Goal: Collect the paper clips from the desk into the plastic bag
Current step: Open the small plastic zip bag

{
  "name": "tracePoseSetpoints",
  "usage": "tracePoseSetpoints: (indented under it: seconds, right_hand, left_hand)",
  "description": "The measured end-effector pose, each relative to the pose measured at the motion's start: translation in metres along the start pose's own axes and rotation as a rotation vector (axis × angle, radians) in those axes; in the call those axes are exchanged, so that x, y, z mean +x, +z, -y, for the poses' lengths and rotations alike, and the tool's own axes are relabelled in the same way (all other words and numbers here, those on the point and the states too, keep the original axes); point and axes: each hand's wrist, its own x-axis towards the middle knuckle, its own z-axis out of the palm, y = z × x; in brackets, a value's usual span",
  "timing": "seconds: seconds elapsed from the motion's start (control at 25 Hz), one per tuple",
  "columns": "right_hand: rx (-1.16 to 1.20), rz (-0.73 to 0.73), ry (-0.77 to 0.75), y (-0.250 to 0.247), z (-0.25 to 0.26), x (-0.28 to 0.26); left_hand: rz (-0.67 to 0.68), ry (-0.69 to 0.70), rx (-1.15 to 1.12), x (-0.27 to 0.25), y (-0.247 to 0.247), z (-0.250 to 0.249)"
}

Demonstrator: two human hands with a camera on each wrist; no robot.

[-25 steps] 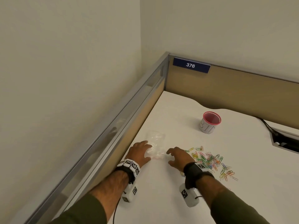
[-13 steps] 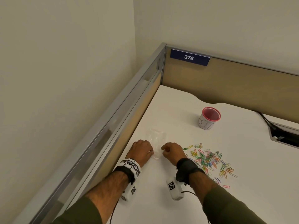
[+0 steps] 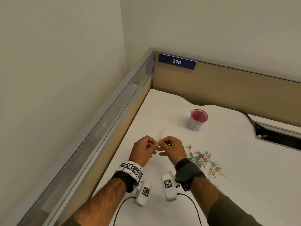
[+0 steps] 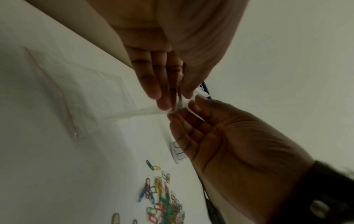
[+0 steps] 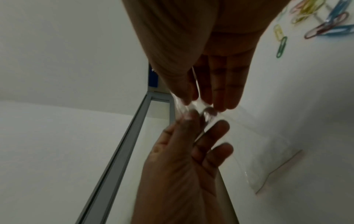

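Observation:
A small clear plastic bag (image 3: 160,135) with a pink zip strip hangs a little above the white desk (image 3: 162,108). My left hand (image 3: 145,149) and right hand (image 3: 171,147) face each other and pinch its edge between thumb and fingertips. In the left wrist view the bag (image 4: 86,91) trails off to the left of the pinching fingers (image 4: 159,84). The right wrist view shows the bag (image 5: 268,159) stretching right below my right hand's fingers (image 5: 220,84). A loose pile of coloured paper clips (image 3: 202,159) lies on the desk just right of my right wrist.
A white cup with a pink rim (image 3: 197,119) stands behind the clips. Tan partitions (image 3: 228,88) close the desk at the back and left, with a blue plate reading 376 (image 3: 177,61). A dark cable opening (image 3: 276,136) is at the far right.
The bag lay flat on the desk under both hands; now both hands have curled, pinched its edge and lifted it off the surface.

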Motion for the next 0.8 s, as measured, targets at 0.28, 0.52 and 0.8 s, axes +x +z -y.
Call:
tracePoseSetpoints:
  seconds: [0.28, 0.52, 0.8]
  right_hand:
    - [-0.264, 0.01, -0.178, -0.02, 0.004, -0.016]
    - [-0.383, 0.097, -0.315, -0.045, 0.003, -0.023]
    - [-0.345, 0.162, -0.342, -0.067, 0.001, -0.038]
  left_hand:
    - [-0.051, -0.022, -0.053, -0.009, 0.021, -0.027]
    - [-0.148, -0.081, -0.055, -0.028, 0.038, -0.049]
    - [-0.181, -0.061, -0.056, -0.052, 0.051, -0.053]
